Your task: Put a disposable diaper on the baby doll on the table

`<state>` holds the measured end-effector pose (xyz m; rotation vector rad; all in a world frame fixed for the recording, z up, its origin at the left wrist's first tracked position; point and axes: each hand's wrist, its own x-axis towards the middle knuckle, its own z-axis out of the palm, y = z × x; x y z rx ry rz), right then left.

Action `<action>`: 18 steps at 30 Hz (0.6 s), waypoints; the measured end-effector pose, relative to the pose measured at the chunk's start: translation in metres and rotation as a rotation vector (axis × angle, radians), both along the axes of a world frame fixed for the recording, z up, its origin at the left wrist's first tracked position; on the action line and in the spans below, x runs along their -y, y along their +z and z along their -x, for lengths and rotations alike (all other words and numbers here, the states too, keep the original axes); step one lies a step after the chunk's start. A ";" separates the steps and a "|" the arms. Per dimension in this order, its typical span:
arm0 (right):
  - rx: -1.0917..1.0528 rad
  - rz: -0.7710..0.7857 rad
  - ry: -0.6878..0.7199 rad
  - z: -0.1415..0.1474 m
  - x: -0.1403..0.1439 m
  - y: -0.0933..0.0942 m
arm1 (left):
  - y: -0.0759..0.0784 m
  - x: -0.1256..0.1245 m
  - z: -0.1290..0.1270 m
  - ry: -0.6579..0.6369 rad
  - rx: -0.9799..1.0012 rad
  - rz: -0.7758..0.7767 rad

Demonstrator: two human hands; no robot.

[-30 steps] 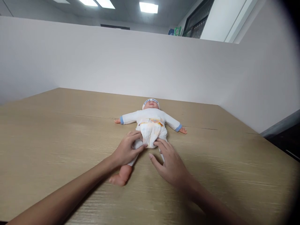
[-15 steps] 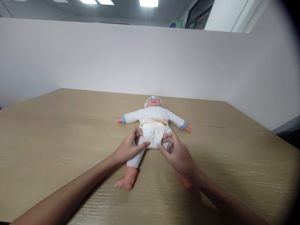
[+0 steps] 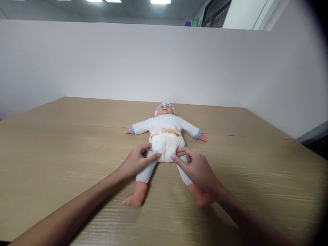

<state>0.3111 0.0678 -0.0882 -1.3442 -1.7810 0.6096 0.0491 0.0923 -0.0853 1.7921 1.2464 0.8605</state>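
Note:
A baby doll (image 3: 166, 121) in a white suit with blue cuffs lies on its back, head away from me, arms and legs spread. Around its hips is a white diaper (image 3: 166, 147) with an orange-patterned waistband. My left hand (image 3: 139, 159) pinches the diaper's edge at the left leg opening, thumb on the front. My right hand (image 3: 196, 165) does likewise at the right leg opening, its thumb and fingers closed on the edge. Some fingertips of both hands are hidden behind the diaper and the doll's thighs.
The doll rests on a wide wood-grain table (image 3: 77, 153) with a seam across it. A pale partition wall (image 3: 128, 61) stands behind the table and along its right side. Beyond its top, a green package (image 3: 194, 22) shows.
Both hands keep their places at the diaper's leg edges, with slight finger shifts. More of the doll's right-side leg now shows beside my right hand. The view has shifted slightly.

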 end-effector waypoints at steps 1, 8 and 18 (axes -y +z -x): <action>-0.017 0.026 0.016 0.000 0.000 -0.001 | 0.001 0.000 0.000 -0.012 -0.004 0.009; -0.310 0.199 0.043 0.007 -0.008 -0.016 | 0.007 -0.005 0.006 -0.101 0.394 0.389; -0.272 0.140 -0.010 0.006 -0.007 -0.016 | 0.013 -0.008 0.012 -0.112 0.417 0.435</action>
